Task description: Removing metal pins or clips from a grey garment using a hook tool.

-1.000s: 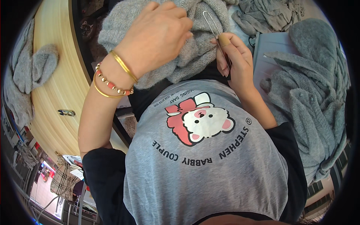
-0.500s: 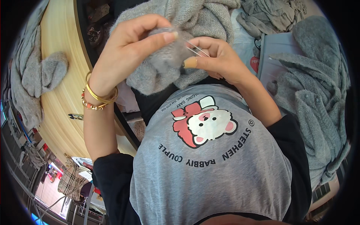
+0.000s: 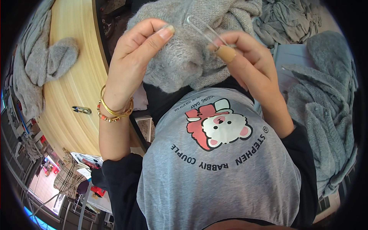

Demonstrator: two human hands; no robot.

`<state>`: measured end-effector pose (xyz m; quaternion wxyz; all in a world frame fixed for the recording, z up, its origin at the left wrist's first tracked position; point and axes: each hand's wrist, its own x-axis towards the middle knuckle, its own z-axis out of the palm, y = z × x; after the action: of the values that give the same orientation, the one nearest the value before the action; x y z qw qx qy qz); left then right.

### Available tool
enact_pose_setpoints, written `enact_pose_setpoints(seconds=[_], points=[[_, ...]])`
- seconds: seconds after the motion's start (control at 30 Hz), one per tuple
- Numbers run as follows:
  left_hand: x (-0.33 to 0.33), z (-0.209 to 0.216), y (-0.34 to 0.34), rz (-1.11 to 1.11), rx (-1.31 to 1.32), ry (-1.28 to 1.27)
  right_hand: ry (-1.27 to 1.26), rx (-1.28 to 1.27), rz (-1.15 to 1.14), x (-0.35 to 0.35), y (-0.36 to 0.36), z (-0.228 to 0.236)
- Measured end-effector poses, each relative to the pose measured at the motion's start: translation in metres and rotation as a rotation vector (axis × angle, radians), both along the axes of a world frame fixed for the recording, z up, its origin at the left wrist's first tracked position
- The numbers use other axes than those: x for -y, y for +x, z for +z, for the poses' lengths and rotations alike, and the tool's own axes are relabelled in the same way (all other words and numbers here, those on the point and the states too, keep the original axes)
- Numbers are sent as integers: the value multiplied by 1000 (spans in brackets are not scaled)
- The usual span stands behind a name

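My left hand (image 3: 140, 53) is raised at the edge of a fuzzy grey knitted garment (image 3: 174, 71), thumb and forefinger pinched together. What lies between those fingertips is too small to make out. In my right hand (image 3: 249, 63) is a slim, U-shaped metal wire tool (image 3: 201, 30), its rounded bend pointing up and left over the knit. A tan cover (image 3: 226, 53) wraps the right thumb tip. The tool's other end is hidden among the fingers. The garment is bunched beyond my lap, under and behind both hands.
On the left, a light wooden table (image 3: 73, 73) carries another grey knitted piece (image 3: 42, 57) and a small dark-handled tool (image 3: 81, 110). Grey knits (image 3: 326, 111) lie piled on the right, over a pale blue-grey surface (image 3: 289, 55). More grey cloth (image 3: 287, 21) is heaped at the far right.
My right hand has moved right, away from my left hand, and the tool's rounded bend now shows apart from the knit. The raised knit between the hands has dropped.
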<state>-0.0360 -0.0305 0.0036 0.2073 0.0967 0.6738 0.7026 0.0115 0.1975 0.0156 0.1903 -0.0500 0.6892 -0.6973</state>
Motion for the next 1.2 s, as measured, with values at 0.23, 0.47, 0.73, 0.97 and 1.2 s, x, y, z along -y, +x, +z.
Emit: enact_pose_setpoints(seconds=[0.23,0.47,0.73,0.97,1.2], points=[[-4,5,4,30,-98,-71,-70,248,86,7,7,15],[-5,8,5,47,-175,-171,-16,133,43,12,14,-4],[-2,0,5,68,-37,-19,-179,123,-201,14,-4,-6],[-19,17,4,56,193,-44,-72,241,-10,23,-16,-22],[-10,-5,-2,227,236,108,-174,260,-5,6,-16,-22]])
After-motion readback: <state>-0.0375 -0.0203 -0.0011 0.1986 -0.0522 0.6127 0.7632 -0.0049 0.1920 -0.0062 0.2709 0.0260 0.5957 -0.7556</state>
